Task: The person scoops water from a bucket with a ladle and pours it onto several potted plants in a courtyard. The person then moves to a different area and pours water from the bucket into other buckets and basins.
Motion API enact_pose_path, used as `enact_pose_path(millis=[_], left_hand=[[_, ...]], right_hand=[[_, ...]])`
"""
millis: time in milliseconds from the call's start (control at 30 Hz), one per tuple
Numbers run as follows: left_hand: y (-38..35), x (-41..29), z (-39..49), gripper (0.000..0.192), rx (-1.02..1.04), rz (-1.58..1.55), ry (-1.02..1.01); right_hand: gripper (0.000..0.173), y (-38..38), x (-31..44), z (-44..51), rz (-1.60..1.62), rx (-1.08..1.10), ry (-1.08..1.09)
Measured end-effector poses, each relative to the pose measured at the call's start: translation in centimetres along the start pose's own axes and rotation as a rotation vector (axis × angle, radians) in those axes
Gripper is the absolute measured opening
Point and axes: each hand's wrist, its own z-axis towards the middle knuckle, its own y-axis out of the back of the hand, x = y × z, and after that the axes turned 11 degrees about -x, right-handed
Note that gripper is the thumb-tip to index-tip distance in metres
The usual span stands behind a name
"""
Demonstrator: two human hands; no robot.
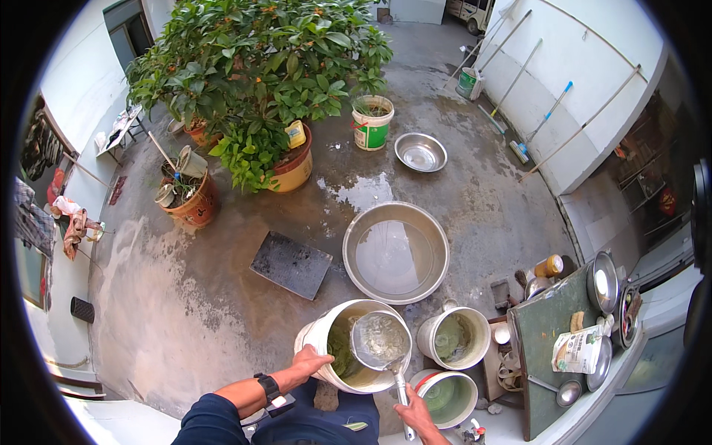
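Observation:
My left hand [312,360] grips the rim of a white plastic bucket [314,334] that holds greenish water. In my right hand [416,414] is the metal handle of a large ladle [381,339], whose bowl, full of water, is over the bucket's mouth. Right of it are two more white buckets of water, one [483,339] behind and one [473,392] with a red band inside nearer to me. A wide metal basin [349,250] of shallow water sits on the floor just beyond the first bucket.
A dark slab [292,265] lies left of the basin. Farther off are a small metal basin [421,152], a green-and-white bucket [371,133] and potted plants [192,206]. At the right, a green table [534,334] bears bowls, a ladle and a bag. Mops and poles lean on the wall.

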Motion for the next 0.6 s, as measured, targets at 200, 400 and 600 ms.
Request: enact_pose_path(millis=[200,400,600], left_hand=[[5.7,3.6,-0.9,0.075,-0.069,-0.053,0.02],[9.2,9.8,1.1,0.057,-0.154,-0.133,0.083],[14.2,14.6,1.7,0.062,-0.143,-0.271,0.138]], right_hand=[[0.08,-5.0,4.4,-0.1,-0.467,-0.071,0.127],[0.079,-8.8,8.0,-1.4,-0.631,-0.17,0.473],[0.078,-13.4,12.4,-2.1,-0.739,-0.093,0.545]])
